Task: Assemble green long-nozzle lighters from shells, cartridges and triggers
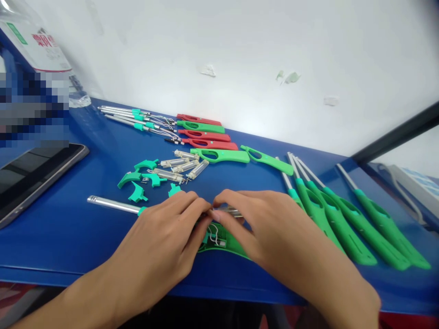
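My right hand (264, 219) pinches a small clear cartridge (233, 211) with a metal end, just above an opened green lighter shell (229, 242). My left hand (171, 228) has its fingers pressed together, and its fingertips meet the right ones at the cartridge's end; whether they grip it is hidden. White wires (214, 233) and a teal part lie inside the shell. A metal tube (115, 204) with a teal collar sticks out to the left, from under my left hand.
Behind lie clear cartridges (174, 162), teal triggers (137, 192), wired metal tubes (120, 111) and red and green handles (209, 144). Long green lighters (343, 224) are at right. A phone (41, 178) and plastic bottle (44, 50) stand left, on the blue table (68, 246).
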`<act>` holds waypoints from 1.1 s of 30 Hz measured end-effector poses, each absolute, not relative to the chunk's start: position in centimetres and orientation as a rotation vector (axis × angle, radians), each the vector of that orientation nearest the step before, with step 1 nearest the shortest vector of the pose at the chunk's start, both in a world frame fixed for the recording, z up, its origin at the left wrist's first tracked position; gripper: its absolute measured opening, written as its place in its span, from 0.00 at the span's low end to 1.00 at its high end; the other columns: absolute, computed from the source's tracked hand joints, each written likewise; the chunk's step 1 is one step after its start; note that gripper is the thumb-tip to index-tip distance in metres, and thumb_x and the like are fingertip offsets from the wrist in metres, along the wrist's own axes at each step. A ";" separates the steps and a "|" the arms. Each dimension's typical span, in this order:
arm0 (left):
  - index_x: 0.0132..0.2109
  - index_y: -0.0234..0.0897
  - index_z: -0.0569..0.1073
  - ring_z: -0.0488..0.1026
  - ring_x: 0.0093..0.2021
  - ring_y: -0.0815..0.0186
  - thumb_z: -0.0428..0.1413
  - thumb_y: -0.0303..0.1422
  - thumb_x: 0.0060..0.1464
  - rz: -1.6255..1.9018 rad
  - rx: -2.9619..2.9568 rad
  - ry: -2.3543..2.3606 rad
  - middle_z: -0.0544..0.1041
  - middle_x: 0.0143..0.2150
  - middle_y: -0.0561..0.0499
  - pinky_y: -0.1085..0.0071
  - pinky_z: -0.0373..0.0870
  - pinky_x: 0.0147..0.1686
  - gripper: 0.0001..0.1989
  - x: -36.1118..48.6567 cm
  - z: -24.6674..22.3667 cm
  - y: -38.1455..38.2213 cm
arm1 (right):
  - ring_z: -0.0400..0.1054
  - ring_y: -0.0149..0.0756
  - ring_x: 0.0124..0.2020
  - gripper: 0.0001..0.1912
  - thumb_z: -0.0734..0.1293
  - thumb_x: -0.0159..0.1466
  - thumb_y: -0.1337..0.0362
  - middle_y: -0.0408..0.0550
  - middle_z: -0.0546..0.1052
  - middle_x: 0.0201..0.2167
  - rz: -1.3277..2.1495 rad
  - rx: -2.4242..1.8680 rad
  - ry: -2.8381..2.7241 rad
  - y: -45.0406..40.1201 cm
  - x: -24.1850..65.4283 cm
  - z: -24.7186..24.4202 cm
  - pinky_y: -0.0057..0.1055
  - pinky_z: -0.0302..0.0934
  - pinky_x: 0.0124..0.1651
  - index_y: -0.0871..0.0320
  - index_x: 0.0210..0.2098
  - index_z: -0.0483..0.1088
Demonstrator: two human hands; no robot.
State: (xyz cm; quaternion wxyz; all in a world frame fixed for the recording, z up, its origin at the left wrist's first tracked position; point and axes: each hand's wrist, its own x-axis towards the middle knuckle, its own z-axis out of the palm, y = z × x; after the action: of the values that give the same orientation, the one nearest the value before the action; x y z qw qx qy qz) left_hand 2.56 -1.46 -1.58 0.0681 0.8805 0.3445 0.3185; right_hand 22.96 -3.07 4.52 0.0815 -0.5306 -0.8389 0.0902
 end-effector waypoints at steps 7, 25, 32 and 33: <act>0.46 0.39 0.72 0.77 0.39 0.57 0.48 0.26 0.76 0.911 2.656 1.048 0.77 0.40 0.50 0.61 0.72 0.38 0.10 2.4 -1.3 -1.5 | 0.82 0.49 0.38 0.11 0.64 0.81 0.61 0.41 0.82 0.35 0.270 -1.574 -2.530 -3.1 23.1 4.5 0.41 0.58 0.36 0.51 0.40 0.72; 0.47 0.40 0.72 0.77 0.40 0.56 0.48 0.27 0.77 0.910 2.660 1.049 0.77 0.41 0.50 0.60 0.72 0.39 0.09 2.3 -1.5 -1.6 | 0.80 0.48 0.34 0.11 0.64 0.81 0.60 0.41 0.81 0.33 0.222 -1.572 -2.524 -3.1 23.1 4.5 0.41 0.56 0.33 0.50 0.39 0.71; 0.46 0.39 0.73 0.78 0.39 0.55 0.48 0.27 0.76 0.908 2.674 1.048 0.78 0.40 0.49 0.60 0.73 0.38 0.10 2.6 -1.2 -1.4 | 0.80 0.49 0.33 0.12 0.64 0.81 0.60 0.40 0.80 0.32 0.211 -1.570 -2.532 -3.1 23.1 4.4 0.41 0.55 0.32 0.50 0.39 0.70; 0.46 0.39 0.73 0.78 0.39 0.55 0.48 0.27 0.77 0.909 2.678 1.049 0.78 0.40 0.49 0.60 0.73 0.38 0.10 2.6 -1.2 -1.4 | 0.80 0.49 0.33 0.12 0.64 0.81 0.60 0.40 0.80 0.32 0.210 -1.571 -2.535 -3.2 23.1 4.4 0.41 0.55 0.32 0.50 0.39 0.70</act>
State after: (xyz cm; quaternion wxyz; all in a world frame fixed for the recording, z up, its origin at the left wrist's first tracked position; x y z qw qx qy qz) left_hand 2.60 -1.37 -1.16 0.0626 0.8861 0.3470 0.3009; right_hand 23.12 -3.15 4.45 0.0760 -0.5240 -0.8454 0.0701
